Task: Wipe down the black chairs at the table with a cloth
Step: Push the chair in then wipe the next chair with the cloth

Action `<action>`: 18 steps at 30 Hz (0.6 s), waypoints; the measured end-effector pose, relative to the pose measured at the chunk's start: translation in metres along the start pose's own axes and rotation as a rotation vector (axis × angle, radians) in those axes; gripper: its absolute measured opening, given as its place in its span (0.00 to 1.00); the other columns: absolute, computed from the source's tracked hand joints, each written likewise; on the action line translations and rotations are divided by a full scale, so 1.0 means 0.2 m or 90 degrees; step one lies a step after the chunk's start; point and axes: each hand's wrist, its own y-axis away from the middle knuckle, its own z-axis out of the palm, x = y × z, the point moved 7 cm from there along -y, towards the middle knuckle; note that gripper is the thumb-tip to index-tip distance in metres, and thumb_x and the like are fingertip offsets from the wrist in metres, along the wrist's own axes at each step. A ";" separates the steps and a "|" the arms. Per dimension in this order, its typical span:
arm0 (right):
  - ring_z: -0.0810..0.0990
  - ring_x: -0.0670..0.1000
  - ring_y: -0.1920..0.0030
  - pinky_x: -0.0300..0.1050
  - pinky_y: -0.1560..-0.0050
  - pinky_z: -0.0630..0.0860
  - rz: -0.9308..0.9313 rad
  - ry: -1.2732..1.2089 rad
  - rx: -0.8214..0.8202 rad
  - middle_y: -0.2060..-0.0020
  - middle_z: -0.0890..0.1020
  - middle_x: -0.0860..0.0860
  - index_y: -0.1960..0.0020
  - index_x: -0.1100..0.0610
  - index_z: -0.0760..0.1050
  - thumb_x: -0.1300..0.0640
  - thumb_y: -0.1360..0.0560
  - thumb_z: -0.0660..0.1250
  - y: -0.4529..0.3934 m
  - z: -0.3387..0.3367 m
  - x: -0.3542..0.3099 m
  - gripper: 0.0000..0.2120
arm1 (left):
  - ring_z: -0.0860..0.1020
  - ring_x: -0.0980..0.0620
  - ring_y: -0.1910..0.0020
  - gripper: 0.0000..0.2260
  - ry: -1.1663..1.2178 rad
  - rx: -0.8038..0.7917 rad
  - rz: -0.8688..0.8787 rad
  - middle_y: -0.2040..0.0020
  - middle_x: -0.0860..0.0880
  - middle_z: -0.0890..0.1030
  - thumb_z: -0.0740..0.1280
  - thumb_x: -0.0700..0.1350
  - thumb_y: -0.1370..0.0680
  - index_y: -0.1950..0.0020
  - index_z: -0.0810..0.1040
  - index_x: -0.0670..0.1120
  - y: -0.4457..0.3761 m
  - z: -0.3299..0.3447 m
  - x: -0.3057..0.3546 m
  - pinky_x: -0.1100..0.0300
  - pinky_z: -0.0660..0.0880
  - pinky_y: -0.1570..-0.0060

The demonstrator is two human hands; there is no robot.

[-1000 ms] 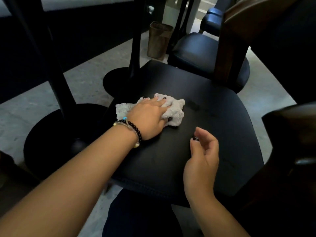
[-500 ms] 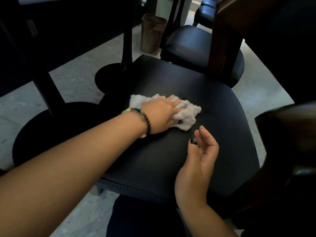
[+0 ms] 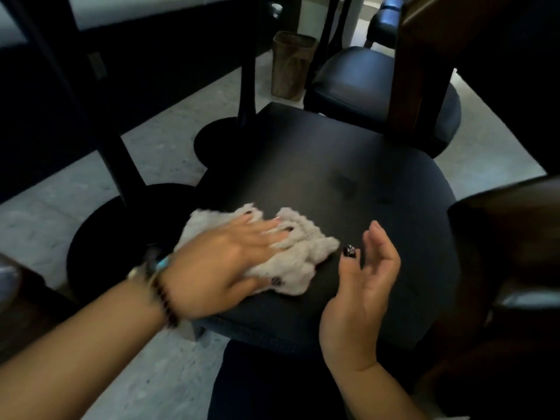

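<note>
Crumpled grey cloth [image 3: 298,257] on black chair seat [image 3: 348,165]

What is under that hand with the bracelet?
A fluffy pale cloth lies under the left hand, whose straight fingers press it onto the black chair seat. The cloth's edges stick out around the hand; the part beneath the palm is covered.

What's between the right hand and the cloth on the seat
Only bare black chair seat: in the head view, a narrow strip separates the cloth from the open right hand, which touches neither.
</note>
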 end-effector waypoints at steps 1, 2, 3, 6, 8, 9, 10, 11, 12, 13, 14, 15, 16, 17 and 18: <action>0.65 0.38 0.29 0.45 0.24 0.57 -0.064 0.055 -0.051 0.32 0.69 0.42 0.38 0.44 0.69 0.58 0.23 0.61 0.01 0.03 -0.03 0.16 | 0.63 0.48 0.25 0.25 -0.035 0.038 -0.033 0.27 0.48 0.68 0.60 0.52 0.22 0.27 0.68 0.44 0.12 -0.01 -0.01 0.48 0.56 0.27; 0.62 0.42 0.27 0.41 0.25 0.56 -0.128 0.116 -0.100 0.30 0.67 0.44 0.36 0.46 0.70 0.58 0.24 0.61 0.02 0.07 -0.05 0.18 | 0.62 0.47 0.25 0.25 -0.055 0.075 -0.075 0.26 0.48 0.67 0.60 0.52 0.22 0.27 0.67 0.45 0.21 -0.03 -0.03 0.47 0.57 0.27; 0.60 0.44 0.25 0.37 0.26 0.54 -0.182 0.186 -0.155 0.29 0.66 0.46 0.37 0.50 0.71 0.58 0.25 0.61 0.03 0.12 -0.06 0.17 | 0.62 0.46 0.25 0.25 -0.061 0.121 -0.123 0.26 0.47 0.67 0.60 0.51 0.22 0.27 0.67 0.44 0.28 -0.03 -0.04 0.46 0.58 0.28; 0.53 0.46 0.23 0.31 0.28 0.49 -0.256 0.337 -0.320 0.27 0.64 0.48 0.38 0.52 0.73 0.55 0.22 0.58 0.10 0.32 -0.04 0.14 | 0.65 0.46 0.27 0.22 0.021 0.281 -0.332 0.29 0.46 0.70 0.62 0.47 0.22 0.29 0.70 0.40 0.37 -0.03 -0.17 0.50 0.62 0.28; 0.52 0.44 0.23 0.26 0.31 0.48 -0.241 0.372 -0.355 0.27 0.66 0.47 0.38 0.53 0.74 0.55 0.21 0.58 0.11 0.38 -0.02 0.13 | 0.72 0.49 0.33 0.17 0.151 0.405 -0.531 0.36 0.50 0.77 0.63 0.46 0.21 0.33 0.76 0.43 0.43 -0.04 -0.31 0.61 0.68 0.35; 0.52 0.42 0.24 0.24 0.33 0.48 -0.223 0.366 -0.357 0.28 0.67 0.46 0.39 0.52 0.75 0.57 0.20 0.59 0.11 0.38 -0.01 0.11 | 0.78 0.50 0.40 0.12 0.244 0.472 -0.633 0.46 0.52 0.81 0.64 0.47 0.20 0.40 0.81 0.46 0.48 -0.02 -0.38 0.62 0.73 0.45; 0.53 0.41 0.24 0.22 0.34 0.49 -0.206 0.351 -0.358 0.29 0.68 0.45 0.40 0.52 0.75 0.58 0.20 0.60 0.10 0.38 0.00 0.10 | 0.81 0.51 0.50 0.08 0.380 0.526 -0.712 0.55 0.54 0.83 0.65 0.47 0.20 0.50 0.82 0.48 0.51 0.00 -0.45 0.61 0.74 0.54; 0.54 0.40 0.25 0.21 0.35 0.49 -0.197 0.336 -0.360 0.30 0.68 0.44 0.41 0.51 0.75 0.59 0.20 0.61 0.10 0.37 0.01 0.10 | 0.82 0.52 0.57 0.08 0.520 0.566 -0.761 0.60 0.53 0.83 0.65 0.47 0.20 0.54 0.82 0.47 0.53 0.03 -0.49 0.61 0.75 0.61; 0.55 0.40 0.25 0.20 0.36 0.50 -0.193 0.323 -0.361 0.31 0.69 0.44 0.42 0.51 0.76 0.60 0.21 0.61 0.09 0.36 0.01 0.10 | 0.83 0.53 0.61 0.09 0.619 0.585 -0.794 0.61 0.51 0.84 0.64 0.47 0.19 0.55 0.82 0.47 0.54 0.05 -0.51 0.62 0.76 0.64; 0.56 0.40 0.25 0.20 0.36 0.50 -0.191 0.313 -0.362 0.32 0.70 0.44 0.43 0.51 0.76 0.60 0.21 0.62 0.09 0.36 0.01 0.10 | 0.83 0.54 0.62 0.09 0.666 0.583 -0.817 0.60 0.50 0.85 0.64 0.47 0.19 0.53 0.82 0.47 0.55 0.07 -0.52 0.63 0.77 0.66; 0.57 0.41 0.26 0.20 0.37 0.50 -0.190 0.302 -0.362 0.32 0.71 0.44 0.43 0.51 0.76 0.61 0.21 0.62 0.09 0.36 0.01 0.09 | 0.83 0.54 0.62 0.09 0.663 0.570 -0.839 0.60 0.50 0.85 0.63 0.48 0.19 0.51 0.82 0.47 0.57 0.07 -0.51 0.64 0.77 0.67; 0.58 0.41 0.26 0.19 0.38 0.50 -0.190 0.293 -0.362 0.33 0.71 0.44 0.44 0.52 0.76 0.61 0.21 0.62 0.09 0.35 0.01 0.09 | 0.83 0.55 0.61 0.09 0.626 0.568 -0.855 0.60 0.51 0.85 0.63 0.48 0.19 0.50 0.82 0.47 0.60 0.07 -0.49 0.65 0.77 0.66; 0.58 0.42 0.26 0.19 0.38 0.50 -0.194 0.286 -0.361 0.33 0.72 0.45 0.44 0.52 0.76 0.61 0.21 0.62 0.09 0.36 0.00 0.09 | 0.82 0.55 0.60 0.09 0.579 0.584 -0.861 0.59 0.52 0.84 0.63 0.48 0.19 0.49 0.82 0.47 0.63 0.06 -0.46 0.65 0.77 0.64; 0.59 0.42 0.26 0.19 0.38 0.50 -0.198 0.282 -0.360 0.33 0.72 0.45 0.44 0.52 0.76 0.60 0.21 0.61 0.10 0.36 0.00 0.09 | 0.82 0.55 0.57 0.09 0.532 0.612 -0.857 0.58 0.52 0.83 0.63 0.47 0.19 0.48 0.82 0.47 0.67 0.06 -0.42 0.63 0.77 0.61; 0.59 0.43 0.26 0.19 0.37 0.50 -0.202 0.281 -0.361 0.33 0.72 0.45 0.44 0.52 0.76 0.59 0.22 0.61 0.10 0.36 0.00 0.09 | 0.81 0.53 0.56 0.08 0.481 0.647 -0.851 0.57 0.51 0.83 0.63 0.47 0.19 0.48 0.81 0.46 0.70 0.07 -0.35 0.60 0.77 0.58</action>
